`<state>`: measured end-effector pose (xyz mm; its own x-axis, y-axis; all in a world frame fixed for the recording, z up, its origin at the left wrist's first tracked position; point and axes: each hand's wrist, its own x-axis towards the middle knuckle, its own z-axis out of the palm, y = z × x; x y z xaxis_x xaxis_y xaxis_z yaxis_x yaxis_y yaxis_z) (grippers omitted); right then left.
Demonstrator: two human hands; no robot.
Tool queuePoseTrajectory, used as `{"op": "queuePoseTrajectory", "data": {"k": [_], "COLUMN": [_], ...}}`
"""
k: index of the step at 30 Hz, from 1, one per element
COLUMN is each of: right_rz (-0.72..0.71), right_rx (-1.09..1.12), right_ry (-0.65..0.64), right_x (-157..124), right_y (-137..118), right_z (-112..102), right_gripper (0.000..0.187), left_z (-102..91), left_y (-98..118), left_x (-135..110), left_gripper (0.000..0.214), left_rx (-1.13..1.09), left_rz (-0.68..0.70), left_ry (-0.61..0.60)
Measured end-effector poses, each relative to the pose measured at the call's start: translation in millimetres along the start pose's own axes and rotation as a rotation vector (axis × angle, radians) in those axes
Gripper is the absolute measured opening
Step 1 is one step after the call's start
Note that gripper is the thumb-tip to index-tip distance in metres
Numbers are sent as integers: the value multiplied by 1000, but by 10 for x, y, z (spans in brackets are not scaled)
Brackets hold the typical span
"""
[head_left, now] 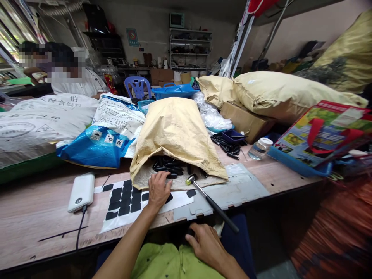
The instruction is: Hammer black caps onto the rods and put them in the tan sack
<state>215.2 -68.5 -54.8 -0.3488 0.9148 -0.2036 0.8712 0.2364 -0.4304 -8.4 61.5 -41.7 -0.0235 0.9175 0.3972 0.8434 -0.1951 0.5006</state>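
My left hand [159, 189] reaches across a white sheet of black adhesive pads [125, 202] to the mouth of a tan paper sack [174, 135]. Its fingers are spread at the sack's opening, touching the pile of small black plastic parts [170, 167] spilling out. My right hand [205, 245] rests in my lap below the table edge, fingers curled round a small dark object I cannot make out. A small hammer [212, 203] with a yellow-and-black head lies on the table between the hands, its black handle pointing toward my right hand.
A white power bank [82, 191] with a cable lies left. Printed sacks [43, 120], a cardboard box [247, 122], a water bottle [259, 148], more black parts in a tray [229, 141] and a colourful bag [322, 133] crowd the bench. Another person [64, 73] sits at far left.
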Motion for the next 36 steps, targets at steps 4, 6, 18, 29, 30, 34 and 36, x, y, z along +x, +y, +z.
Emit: {"op": "queuePoseTrajectory", "data": {"k": [4, 6, 18, 29, 30, 34, 36], "right_rz": [96, 105, -55, -167, -133, -81, -100], "right_rx": [-59, -69, 128, 318, 273, 224, 257], "right_ry": [-79, -109, -193, 416, 469, 507, 475], "right_x": [206, 272, 193, 595, 629, 694, 720], "right_y": [76, 108, -74, -194, -138, 19, 21], "right_z": [307, 396, 61, -834, -832, -759, -705], "right_gripper": [22, 32, 16, 18, 17, 17, 18], "left_z": [54, 66, -45, -120, -116, -98, -91], "left_y": [-45, -55, -6, 13, 13, 4, -1], "left_x": [10, 2, -75, -131, -123, -100, -94], "left_gripper": [26, 23, 14, 35, 33, 25, 21], "left_rx": [68, 85, -149, -338, -327, -280, -264], "left_rz": [4, -6, 77, -33, -38, -42, -38], "left_ry": [-2, -5, -95, -172, -181, -227, -248]}}
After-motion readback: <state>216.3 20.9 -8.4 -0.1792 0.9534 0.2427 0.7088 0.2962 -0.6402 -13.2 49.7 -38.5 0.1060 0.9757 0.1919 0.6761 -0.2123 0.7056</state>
